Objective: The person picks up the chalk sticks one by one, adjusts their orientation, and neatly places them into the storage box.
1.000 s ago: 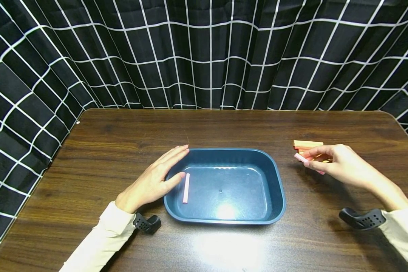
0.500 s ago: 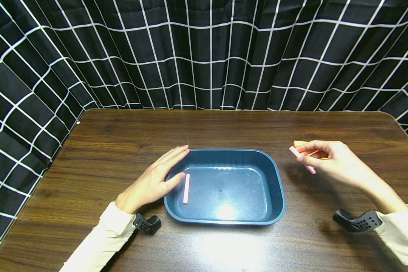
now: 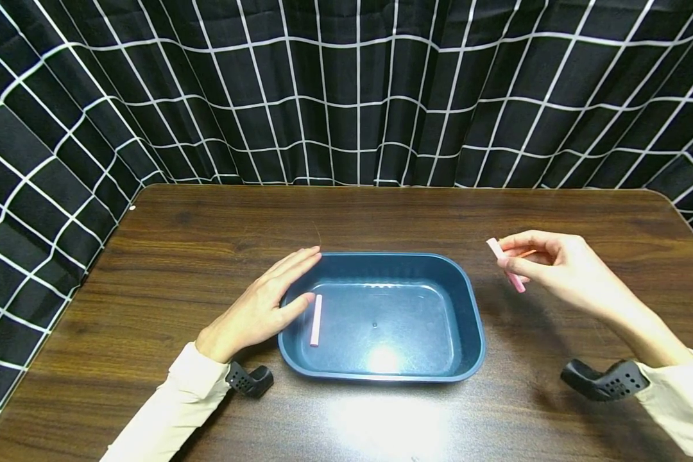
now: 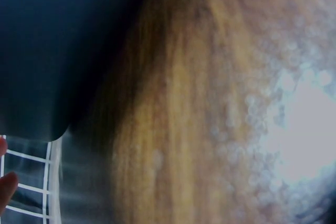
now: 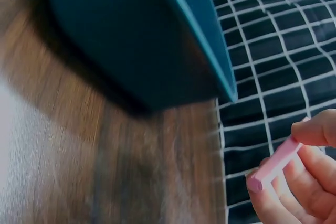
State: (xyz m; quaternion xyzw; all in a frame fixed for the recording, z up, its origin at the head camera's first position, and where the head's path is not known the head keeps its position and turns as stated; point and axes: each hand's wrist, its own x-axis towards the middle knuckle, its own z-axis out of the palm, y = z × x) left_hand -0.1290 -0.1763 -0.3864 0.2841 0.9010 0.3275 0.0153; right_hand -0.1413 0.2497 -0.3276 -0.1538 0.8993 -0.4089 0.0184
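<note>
My left hand (image 3: pixel 260 308) rests with straight fingers over the left rim of a blue plastic tub (image 3: pixel 375 376). Inside the tub, near that hand's thumb, lies a slim pink stick (image 3: pixel 316 321). My right hand (image 3: pixel 572 269), to the right of the tub and over the table, pinches another pink stick (image 3: pixel 516 281) between thumb and fingers. The right wrist view shows this held stick (image 5: pixel 278 163) slanting across the fingers. A sliver of orange (image 3: pixel 528 254) shows between the fingers in the head view; the rest of it is hidden by the hand.
The tub stands on a brown wood-grain table (image 3: pixel 381 218). A black curtain (image 3: pixel 346 96) with white grid lines hangs behind the table and along its left side. Black bands (image 3: pixel 251 380) sit on both wrists. Glare brightens the table's front.
My right hand has lifted the pink stick and shifted slightly left, turning it steeper. Yellow and orange pieces seen by this hand earlier are now mostly hidden. My left hand has stayed still.
</note>
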